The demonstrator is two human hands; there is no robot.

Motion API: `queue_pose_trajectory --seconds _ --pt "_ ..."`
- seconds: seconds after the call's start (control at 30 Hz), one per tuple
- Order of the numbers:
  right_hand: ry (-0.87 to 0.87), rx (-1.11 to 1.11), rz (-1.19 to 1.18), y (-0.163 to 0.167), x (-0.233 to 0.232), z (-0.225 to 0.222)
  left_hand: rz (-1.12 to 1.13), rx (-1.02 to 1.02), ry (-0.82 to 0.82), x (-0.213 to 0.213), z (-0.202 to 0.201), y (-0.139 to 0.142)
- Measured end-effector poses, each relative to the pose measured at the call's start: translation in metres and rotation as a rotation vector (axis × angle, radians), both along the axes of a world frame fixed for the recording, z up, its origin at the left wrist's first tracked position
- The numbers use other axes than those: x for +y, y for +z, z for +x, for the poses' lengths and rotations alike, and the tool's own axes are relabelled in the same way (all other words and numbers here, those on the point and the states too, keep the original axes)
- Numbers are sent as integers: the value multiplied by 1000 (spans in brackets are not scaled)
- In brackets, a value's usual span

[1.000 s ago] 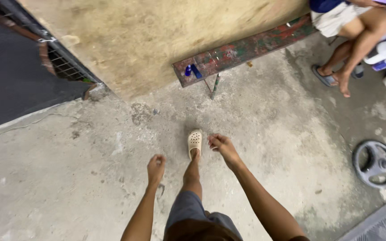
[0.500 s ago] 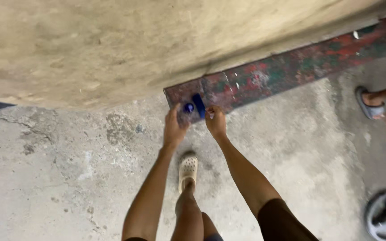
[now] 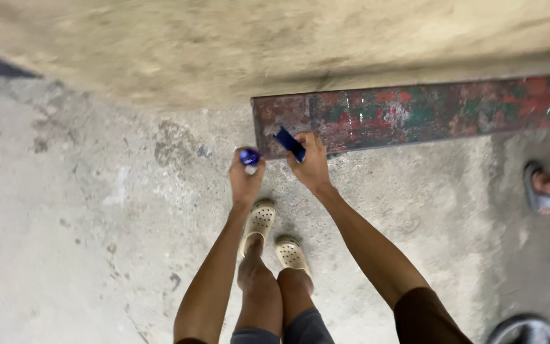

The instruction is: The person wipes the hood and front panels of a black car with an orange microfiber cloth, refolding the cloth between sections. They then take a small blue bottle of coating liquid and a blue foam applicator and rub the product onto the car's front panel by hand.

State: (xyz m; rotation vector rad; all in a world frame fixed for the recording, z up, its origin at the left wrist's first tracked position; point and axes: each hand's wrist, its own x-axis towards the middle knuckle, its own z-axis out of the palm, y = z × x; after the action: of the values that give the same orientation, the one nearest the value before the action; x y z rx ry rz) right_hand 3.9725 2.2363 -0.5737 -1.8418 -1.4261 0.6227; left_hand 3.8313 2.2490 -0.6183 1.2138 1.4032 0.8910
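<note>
— Rough grey concrete floor (image 3: 97, 242) runs up to a stained, sandy-coloured wall (image 3: 224, 44), and along the foot of that wall sits a long, low counter (image 3: 428, 111) with worn red and green paint. What are the fingers doing at its near end?

— Left hand (image 3: 245, 181) is curled tight around a small blue-capped bottle (image 3: 249, 157), held just off the counter's left end and not touching it. The fingers are closed all the way round; only the cap and a bit of pale neck show above them.

— And the other?

— Right hand (image 3: 313, 167) pinches a flat dark-blue piece (image 3: 289, 144) between thumb and fingertips, right at the counter's front edge. Whether the piece rests on the counter or is lifted clear, I cannot tell. What it is, I can't say either; it's blurred.

— So how far along?

— My judgement: both items are picked up and in hand, kept apart from each other. Nothing has been joined, opened or set down as far as this shows.

— Further out from the counter?

— Below its left end, the person's two feet in cream perforated clogs (image 3: 259, 223). Off its right end, another person's sandalled foot (image 3: 542, 191). Low at the right, well away from the counter, a dark round object (image 3: 523, 330), mostly cut off.
</note>
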Motion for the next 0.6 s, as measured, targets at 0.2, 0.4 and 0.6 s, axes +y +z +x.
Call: queue_pose_trajectory --seconds 0.2,0.4,0.6 --pt "466 189 -23 117 -69 -79 11 -496 335 -123 -138 81" --pt "1020 249 -58 280 -128 -201 73 -656 470 -251 -249 243" --pt "1520 70 63 424 -203 -356 380 -572 510 -366 -368 370"
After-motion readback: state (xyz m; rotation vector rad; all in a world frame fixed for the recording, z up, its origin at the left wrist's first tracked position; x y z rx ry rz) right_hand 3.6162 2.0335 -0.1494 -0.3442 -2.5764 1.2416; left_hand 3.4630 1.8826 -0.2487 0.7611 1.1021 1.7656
